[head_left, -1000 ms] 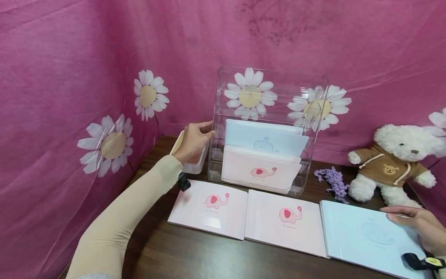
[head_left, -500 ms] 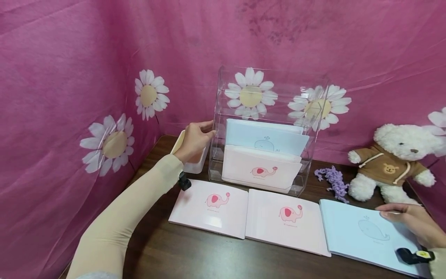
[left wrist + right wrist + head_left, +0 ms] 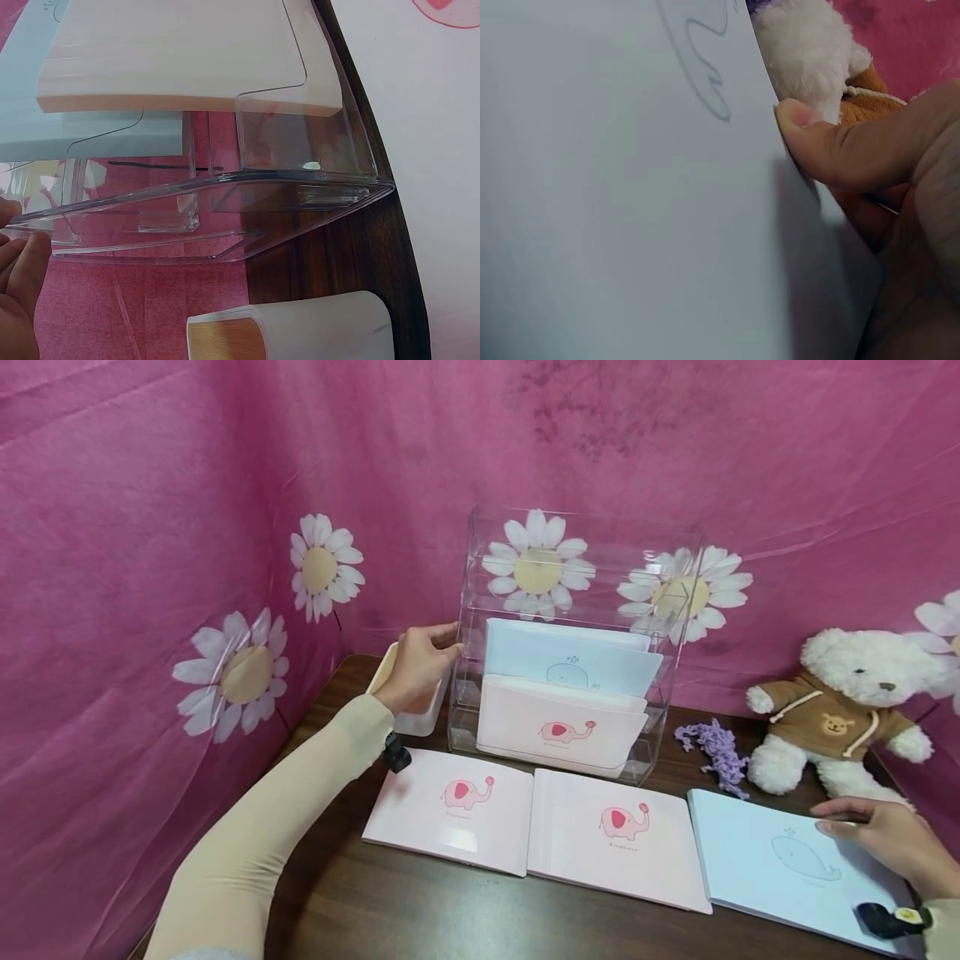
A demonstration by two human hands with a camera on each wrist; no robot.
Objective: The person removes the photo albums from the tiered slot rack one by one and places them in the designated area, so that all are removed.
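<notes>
A dark table [image 3: 465, 914] is backed by a pink, daisy-printed curtain [image 3: 405, 460]. The clear rack [image 3: 600, 612] is pinched at its side edge by the left hand [image 3: 416, 662], fingertips nearly together; the blue book [image 3: 750, 852], beside a pink book [image 3: 577, 843], is gripped at its edge by the right hand [image 3: 892, 843].

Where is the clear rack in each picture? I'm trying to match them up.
Head: the rack stands near the centre, the left hand at its side.
Left wrist: it spans the middle and top, with fingers on its edge at far left.
Right wrist: not in it.
Shared landmark: pink cloth, seen in all three views.
</notes>
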